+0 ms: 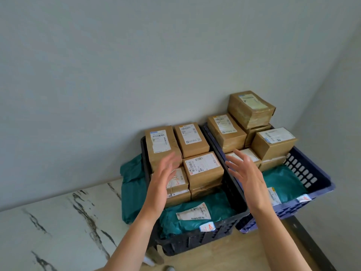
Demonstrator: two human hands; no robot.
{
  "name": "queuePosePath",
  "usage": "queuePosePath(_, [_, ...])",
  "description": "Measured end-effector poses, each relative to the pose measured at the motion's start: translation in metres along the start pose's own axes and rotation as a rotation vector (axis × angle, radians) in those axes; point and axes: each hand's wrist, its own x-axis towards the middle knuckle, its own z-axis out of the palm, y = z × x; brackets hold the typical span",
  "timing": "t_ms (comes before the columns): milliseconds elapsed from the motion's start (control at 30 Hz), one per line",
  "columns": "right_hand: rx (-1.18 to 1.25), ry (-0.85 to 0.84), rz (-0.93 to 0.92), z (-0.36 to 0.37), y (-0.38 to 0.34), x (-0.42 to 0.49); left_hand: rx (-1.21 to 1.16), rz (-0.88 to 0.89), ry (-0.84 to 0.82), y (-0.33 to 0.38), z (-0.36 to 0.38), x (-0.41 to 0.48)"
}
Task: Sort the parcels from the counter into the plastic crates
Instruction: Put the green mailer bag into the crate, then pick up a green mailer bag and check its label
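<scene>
Two bare palms up: left hand (163, 179) and right hand (248, 178), fingers spread, empty, flanking a brown parcel (203, 169) stacked in the black crate (185, 243).

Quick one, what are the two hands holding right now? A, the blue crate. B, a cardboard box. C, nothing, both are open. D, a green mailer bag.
C: the left hand and right hand hover open above the black crate, gripping nothing.

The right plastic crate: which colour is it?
The perforated plastic crate is dark blue; head view.
</scene>
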Motion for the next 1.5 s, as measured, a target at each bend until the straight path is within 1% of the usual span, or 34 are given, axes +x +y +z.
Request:
queuePosePath(233, [0.000,-0.089,-0.023,0.051,-0.012,0.001,-0.065,0.061,0.120,0.010,-0.041,-0.016])
queuePosePath(467, [-0.042,-0.191,-0.034,0.140,-0.016,0.005,-0.103,0.077,0.257,0.001,-0.125,-0.017])
queuePosePath(600, [-0.033,-0.204,-0.034,0.210,-0.014,0.006,-0.125,0.072,0.263,-0.010,-0.190,-0.010])
queuePosePath(800, [-0.048,-0.176,0.021,0.331,0.000,0.000,-0.140,-0.006,0.187,-0.031,-0.297,0.010])
queuePosePath(933, [-0.236,-0.140,0.109,0.383,0.042,0.007,-0.096,-0.125,0.109,-0.069,-0.338,0.031])
queuePosePath(1000, [-0.416,-0.121,0.188,0.393,0.078,0.012,-0.032,-0.226,0.072,-0.098,-0.343,0.040])
queuePosePath(1067, [-0.626,-0.140,0.331,0.397,0.112,0.015,0.059,-0.353,0.053,-0.131,-0.340,0.046])
queuePosePath(1133, [-0.761,-0.165,0.490,0.398,0.142,0.019,0.136,-0.493,0.003,-0.162,-0.334,0.050])
queuePosePath(1167, [-0.812,-0.172,0.544,0.398,0.156,0.021,0.137,-0.558,-0.026,-0.176,-0.331,0.052])
queuePosePath(1233, [-0.918,-0.167,0.596,0.399,0.181,0.025,0.150,-0.632,-0.087,-0.197,-0.324,0.054])
queuePosePath(1300, [-1.027,-0.160,0.600,0.402,0.200,0.027,0.143,-0.703,-0.125,-0.220,-0.317,0.055])
queuePosePath(1400, [-1.048,-0.125,0.579,0.407,0.218,0.031,0.028,-0.792,-0.132,-0.247,-0.306,0.052])
queuePosePath(1433, [-1.032,-0.113,0.596,0.409,0.224,0.031,-0.015,-0.817,-0.116,-0.254,-0.304,0.051])
queuePosePath(1500, [-0.964,-0.103,0.685,0.411,0.235,0.029,-0.096,-0.849,-0.062,-0.268,-0.300,0.048])
